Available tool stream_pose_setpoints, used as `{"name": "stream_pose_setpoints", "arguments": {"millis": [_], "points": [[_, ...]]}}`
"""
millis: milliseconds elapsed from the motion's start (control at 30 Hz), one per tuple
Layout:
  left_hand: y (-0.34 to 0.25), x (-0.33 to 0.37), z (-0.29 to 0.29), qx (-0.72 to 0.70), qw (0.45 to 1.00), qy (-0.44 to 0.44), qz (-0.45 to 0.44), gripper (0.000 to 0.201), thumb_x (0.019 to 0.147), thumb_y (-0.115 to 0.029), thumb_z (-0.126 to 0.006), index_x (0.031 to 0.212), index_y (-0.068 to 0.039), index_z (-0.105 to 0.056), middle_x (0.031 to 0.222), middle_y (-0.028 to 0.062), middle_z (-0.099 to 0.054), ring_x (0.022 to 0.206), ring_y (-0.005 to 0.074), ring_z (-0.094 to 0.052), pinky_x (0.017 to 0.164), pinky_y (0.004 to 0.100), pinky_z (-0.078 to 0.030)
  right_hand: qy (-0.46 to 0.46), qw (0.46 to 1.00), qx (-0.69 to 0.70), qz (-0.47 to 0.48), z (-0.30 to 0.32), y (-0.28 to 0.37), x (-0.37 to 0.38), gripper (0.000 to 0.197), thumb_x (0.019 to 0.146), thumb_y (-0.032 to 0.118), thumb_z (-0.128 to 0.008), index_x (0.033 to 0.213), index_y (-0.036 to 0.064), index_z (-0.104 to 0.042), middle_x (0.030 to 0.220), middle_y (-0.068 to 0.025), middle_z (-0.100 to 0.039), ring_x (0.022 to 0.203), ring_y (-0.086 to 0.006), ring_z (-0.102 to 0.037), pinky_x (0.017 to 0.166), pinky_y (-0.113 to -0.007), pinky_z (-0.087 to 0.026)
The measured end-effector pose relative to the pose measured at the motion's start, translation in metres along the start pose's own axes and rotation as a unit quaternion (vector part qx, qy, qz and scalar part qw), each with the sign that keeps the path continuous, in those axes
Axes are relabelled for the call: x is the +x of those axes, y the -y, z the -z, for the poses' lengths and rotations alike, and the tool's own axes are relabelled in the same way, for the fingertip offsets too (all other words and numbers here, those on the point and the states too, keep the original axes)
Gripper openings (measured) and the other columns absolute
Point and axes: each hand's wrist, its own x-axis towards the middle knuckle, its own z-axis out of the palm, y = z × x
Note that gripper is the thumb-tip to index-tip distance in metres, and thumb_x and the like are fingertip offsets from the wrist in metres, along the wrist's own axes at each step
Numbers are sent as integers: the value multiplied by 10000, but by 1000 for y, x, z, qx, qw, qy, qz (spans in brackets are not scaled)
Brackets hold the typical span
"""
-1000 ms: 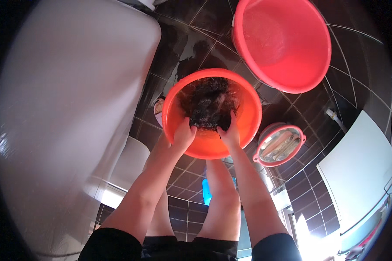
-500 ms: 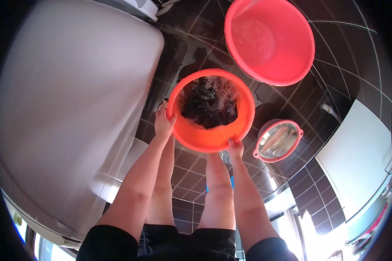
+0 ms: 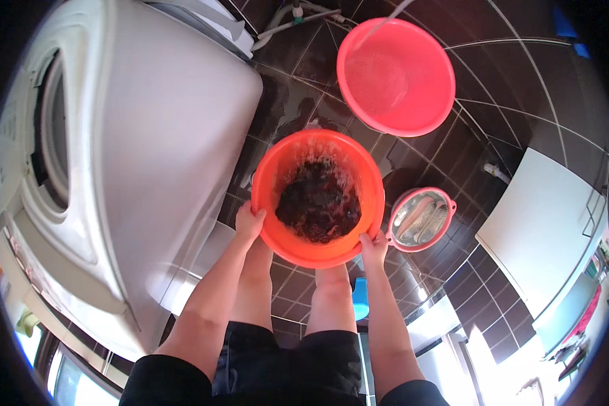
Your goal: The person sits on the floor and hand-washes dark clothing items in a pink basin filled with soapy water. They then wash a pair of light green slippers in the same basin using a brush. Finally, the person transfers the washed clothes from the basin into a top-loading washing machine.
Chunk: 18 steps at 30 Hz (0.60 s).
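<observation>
Between my two hands is an orange basin (image 3: 298, 254), tipped so that I look into it. Dark wet cloth (image 3: 318, 203) lies in water inside, with foam along its far side. My left hand (image 3: 249, 222) is closed around the rim at the left. On the near right side of the rim, my right hand (image 3: 374, 249) grips it with the thumb on top. Just right of that hand stands a small pink basin (image 3: 391, 233) holding a pair of light-coloured shoes (image 3: 423, 220) in water.
A large pink tub (image 3: 419, 101) stands beyond the orange basin, a stream of water falling into it. At the left is a white washing machine (image 3: 162, 108) with a round opening. A white cabinet (image 3: 541, 223) hangs at the right. Dark floor tiles (image 3: 291, 101) are wet.
The orange basin has come nearer to me and tilted differently, and the dark cloth has slid toward its near side. Both hands keep their grip. My view has shifted, showing more of the washing machine.
</observation>
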Motion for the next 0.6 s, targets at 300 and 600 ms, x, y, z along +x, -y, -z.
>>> {"name": "stream_pose_setpoints", "arguments": {"millis": [300,600], "points": [[-99,-165,142,-63,996,5,57,351,745,-208,-644,996,35,-601,898,232,-653,884,375,-636,781,426,-501,48,999,6,20,47,164,-161,304,749,-58,-555,1046,-50,-614,950,-47,-660,846,-110,-603,781,-245,-471],[-219,-253,304,-124,992,9,-5,339,751,-221,-618,977,31,-615,842,208,-666,828,348,-653,770,421,-503,52,985,27,165,64,355,-288,253,732,-97,-565,970,-47,-639,933,-42,-669,832,-105,-599,785,-246,-465]]}}
